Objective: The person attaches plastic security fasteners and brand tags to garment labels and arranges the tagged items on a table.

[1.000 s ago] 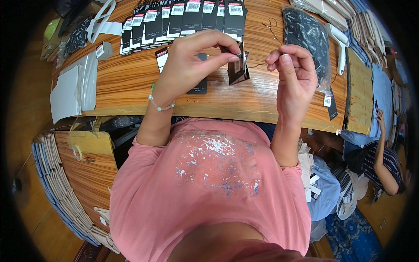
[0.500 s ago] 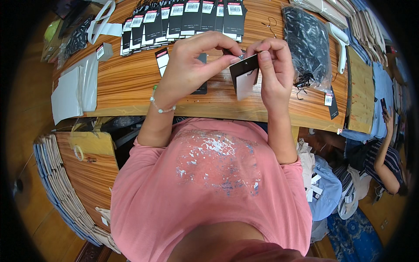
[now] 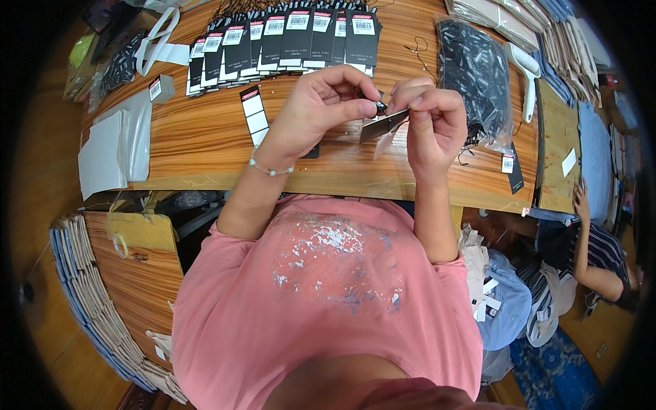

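Observation:
Above the table, my right hand pinches a few hang tags, one black and one pale, by their top edge. My left hand is closed, thumb and forefinger pressed on a small black hang-tag string with a plastic lock, close beside the tags' upper end. Whether the string passes through the tags' hole cannot be made out. Under my left wrist lies a white-panelled tag, and a black tag is partly hidden there. Beyond my hands, black tags with white barcode labels overlap in a row.
A clear bag of black strings and a white handheld tool lie at the right. At the left are white sheets and a small grey box. Folded garments are stacked far right, where another person's arm shows.
The tags have tipped from hanging down to nearly edge-on. My left hand has shifted slightly right and nearer. At the right, the other person's hand has lowered, and a white card now shows on the board.

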Available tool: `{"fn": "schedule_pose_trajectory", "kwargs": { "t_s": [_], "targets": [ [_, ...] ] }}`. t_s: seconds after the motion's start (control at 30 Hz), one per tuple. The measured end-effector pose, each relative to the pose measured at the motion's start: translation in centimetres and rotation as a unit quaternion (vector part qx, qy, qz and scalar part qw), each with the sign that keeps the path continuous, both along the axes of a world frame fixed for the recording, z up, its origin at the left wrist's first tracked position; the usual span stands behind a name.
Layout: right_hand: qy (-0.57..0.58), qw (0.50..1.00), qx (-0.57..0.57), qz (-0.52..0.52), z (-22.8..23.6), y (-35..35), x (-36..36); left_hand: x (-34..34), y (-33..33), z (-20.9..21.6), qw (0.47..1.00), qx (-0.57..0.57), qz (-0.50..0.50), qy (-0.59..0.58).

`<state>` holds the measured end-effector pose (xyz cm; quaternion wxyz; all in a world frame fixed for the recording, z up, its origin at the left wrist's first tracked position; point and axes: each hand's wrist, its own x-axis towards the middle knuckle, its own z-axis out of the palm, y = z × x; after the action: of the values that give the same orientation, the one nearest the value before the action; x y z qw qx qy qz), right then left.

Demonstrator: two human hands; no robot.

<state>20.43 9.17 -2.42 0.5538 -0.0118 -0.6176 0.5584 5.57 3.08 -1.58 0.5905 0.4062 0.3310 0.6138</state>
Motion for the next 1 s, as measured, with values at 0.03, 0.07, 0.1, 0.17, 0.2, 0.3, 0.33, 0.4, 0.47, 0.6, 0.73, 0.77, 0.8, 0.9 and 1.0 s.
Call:
{"fn": "schedule_pose_trajectory", "kwargs": {
  "t_s": [0.03, 0.07, 0.1, 0.17, 0.2, 0.3, 0.33, 0.4, 0.47, 0.6, 0.73, 0.77, 0.8, 0.9, 1.0],
  "targets": [
    [0.001, 1.0, -0.002, 0.0, -0.1, 0.0, 0.0, 0.1, 0.0, -0.2, 1.0, -0.002, 0.0, -0.007],
    [0.002, 1.0, -0.004, 0.001, -0.2, 0.0, 0.1, 0.2, 0.1, -0.4, 1.0, -0.004, 0.001, -0.014],
    [0.002, 1.0, -0.003, 0.002, -0.3, 0.0, 0.1, 0.3, 0.1, -0.5, 1.0, -0.007, 0.001, -0.021],
    [0.002, 1.0, -0.002, 0.008, -0.4, 0.1, 0.2, 0.4, 0.1, -0.4, 1.0, -0.012, 0.006, -0.021],
    [-0.001, 1.0, -0.013, 0.003, -0.4, 0.1, 0.2, 0.5, 0.0, -0.3, 1.0, -0.014, 0.007, -0.021],
    [-0.021, 0.999, -0.041, -0.022, -0.3, -0.1, 0.3, 0.8, -0.2, -0.1, 0.998, 0.022, 0.051, 0.021],
    [-0.035, 0.998, -0.048, -0.037, -0.3, -0.2, 0.4, 0.8, -0.2, 0.0, 0.996, 0.041, 0.071, 0.043],
    [-0.078, 0.992, -0.017, -0.096, -0.1, -0.4, 0.4, 1.0, -0.2, 0.3, 0.987, 0.079, 0.112, 0.086],
    [-0.132, 0.972, 0.06, -0.183, 0.4, -0.4, 0.4, 1.5, -0.5, 1.1, 0.982, 0.079, 0.146, 0.093],
    [-0.148, 0.941, 0.099, -0.288, 1.0, -1.0, 0.5, 1.3, -0.7, 1.0, 0.983, 0.054, 0.135, 0.114],
    [-0.2, 0.923, 0.154, -0.29, 1.6, -1.0, 0.2, 1.3, -0.6, 0.7, 0.982, 0.061, 0.118, 0.133],
    [-0.217, 0.913, 0.16, -0.306, 1.5, -1.1, 0.1, 1.4, -0.7, 0.7, 0.98, 0.063, 0.119, 0.143],
    [-0.234, 0.902, 0.165, -0.322, 1.4, -1.1, 0.1, 1.5, -0.7, 0.7, 0.979, 0.065, 0.121, 0.153],
    [-0.263, 0.891, 0.175, -0.326, 1.7, -1.4, 0.2, 1.6, -0.9, 0.9, 0.979, 0.049, 0.119, 0.158],
    [-0.234, 0.938, 0.058, -0.249, 1.6, -1.7, 0.2, 1.9, -0.8, 1.0, 0.978, 0.061, 0.147, 0.138]
  ]
}}
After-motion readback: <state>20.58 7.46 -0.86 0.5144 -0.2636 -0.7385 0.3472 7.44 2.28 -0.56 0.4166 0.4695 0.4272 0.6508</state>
